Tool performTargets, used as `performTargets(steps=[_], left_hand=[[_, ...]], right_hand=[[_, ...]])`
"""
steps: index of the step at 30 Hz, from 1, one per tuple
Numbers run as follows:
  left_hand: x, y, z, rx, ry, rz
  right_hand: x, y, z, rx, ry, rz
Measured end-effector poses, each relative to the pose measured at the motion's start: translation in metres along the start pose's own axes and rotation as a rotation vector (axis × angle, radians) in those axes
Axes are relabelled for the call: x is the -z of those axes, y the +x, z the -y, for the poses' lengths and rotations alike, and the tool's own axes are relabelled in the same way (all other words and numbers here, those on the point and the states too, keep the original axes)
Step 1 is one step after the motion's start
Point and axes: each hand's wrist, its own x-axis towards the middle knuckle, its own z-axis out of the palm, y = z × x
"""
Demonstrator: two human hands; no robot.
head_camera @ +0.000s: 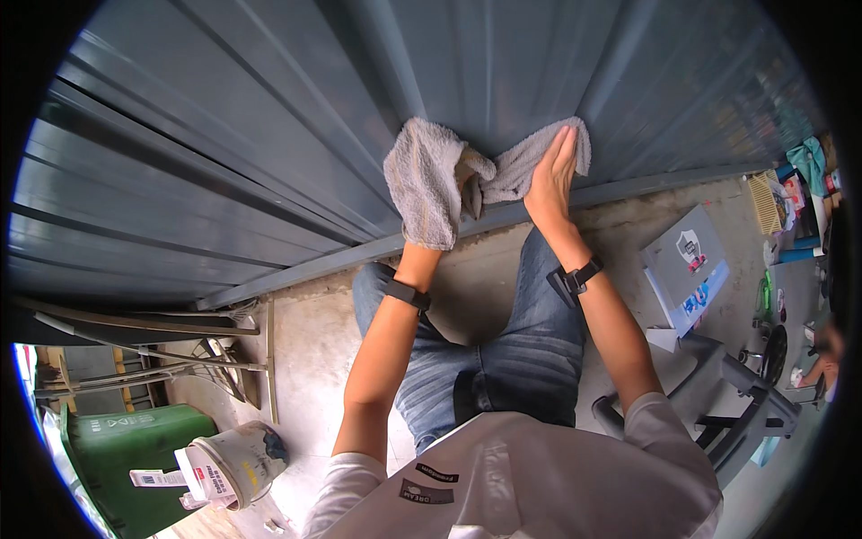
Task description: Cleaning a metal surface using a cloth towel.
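Note:
A grey terry towel (427, 178) lies against a dark grey ribbed metal panel (491, 60), just above its lower rail. It drapes over my left hand (422, 252), hiding most of it, so the finger positions there are largely unseen. Towards the right, my right hand (553, 182) presses the towel's other end (515, 168) to the panel, fingers straight and close together. Cloth runs bunched between the two hands. A black band (407, 294) circles my left wrist, and another dark band (574, 278) is on the right. My jeans-clad legs (481, 370) are spread below.
A white bucket (252, 451) holding boxes stands at lower left by a green wheeled bin (135, 438). Long poles (155, 350) lie near the panel's left end. At right are a grey box (687, 263), a dark plastic frame (734, 404) and, farther off, part of another person (818, 370).

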Motion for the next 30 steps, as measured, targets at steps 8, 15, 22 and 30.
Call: performTargets(steps=[8, 15, 22, 30], left_hand=[[-0.002, 0.013, 0.003, 0.076, -0.006, 0.146], [-0.01, 0.022, -0.013, 0.152, 0.009, 0.066], [-0.046, -0.03, 0.005, 0.118, 0.109, 0.31], [-0.005, 0.037, -0.011, -0.031, 0.145, -0.028]], right_hand=[[0.022, 0.04, 0.028, 0.036, 0.151, -0.163], [0.031, 0.067, 0.033, 0.138, 0.183, -0.254], [-0.013, -0.005, -0.012, 0.027, -0.028, 0.005], [0.025, 0.053, 0.022, 0.132, 0.343, -0.19]])
